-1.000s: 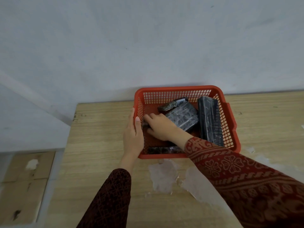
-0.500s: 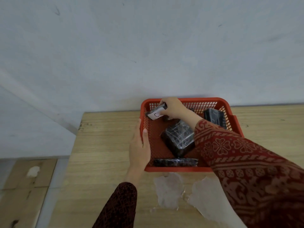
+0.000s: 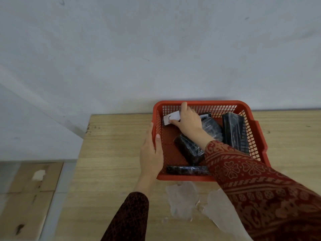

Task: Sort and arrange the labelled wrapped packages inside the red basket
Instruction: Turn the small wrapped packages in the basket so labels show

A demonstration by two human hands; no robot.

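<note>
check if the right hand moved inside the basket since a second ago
Yes. The right hand went from the basket's near left part to its far left corner, holding a white-labelled package.

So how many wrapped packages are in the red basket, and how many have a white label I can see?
Dark packages with a white label showing: 2, the one under the right hand at and one behind it.
Dark packages with no label showing: 3, at and.
Total in the red basket: 5, though more may be hidden.
</note>
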